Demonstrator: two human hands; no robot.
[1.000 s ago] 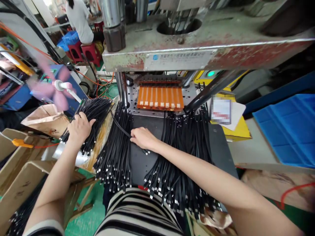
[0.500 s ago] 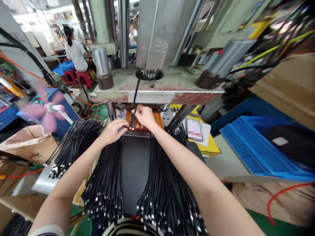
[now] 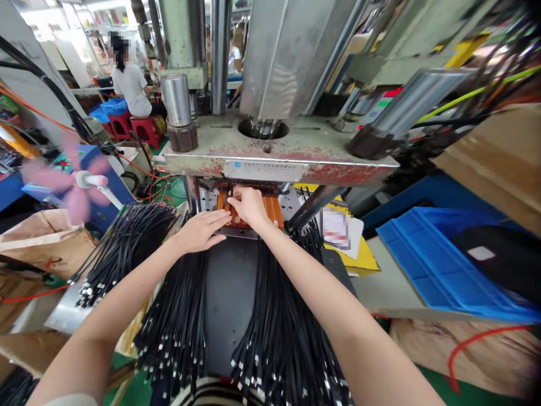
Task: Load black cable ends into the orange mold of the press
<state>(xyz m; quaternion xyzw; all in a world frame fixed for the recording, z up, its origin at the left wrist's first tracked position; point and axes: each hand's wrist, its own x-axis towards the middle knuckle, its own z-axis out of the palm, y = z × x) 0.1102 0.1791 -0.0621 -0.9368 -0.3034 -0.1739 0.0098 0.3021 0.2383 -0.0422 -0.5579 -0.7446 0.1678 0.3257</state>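
Observation:
Under the press plate lies an orange mold block [image 3: 274, 210] with metal slots. My right hand [image 3: 248, 204] is over its left half, thumb and index pinched on a black cable [image 3: 225, 181] whose end goes down toward the mold. Flat and palm down, my left hand [image 3: 205, 230] has its fingers stretched to the mold's front left edge; nothing shows in its grip. Bundles of black cables with silver tips hang on the left [image 3: 177, 316] and right [image 3: 287, 327] of a dark grey surface [image 3: 230, 293].
The green-grey press [image 3: 329, 141] stands over the mold. Another cable bundle [image 3: 127, 242] and a pink fan [image 3: 76, 180] are at left. At right are a yellow board [image 3: 363, 260] and blue trays [image 3: 426, 254]. A person in white [image 3: 132, 90] sits far back.
The black cable that rose in front of the press plate is now lower, mostly below its edge. My left hand has moved right and flattened beside my right hand. The view has shifted slightly.

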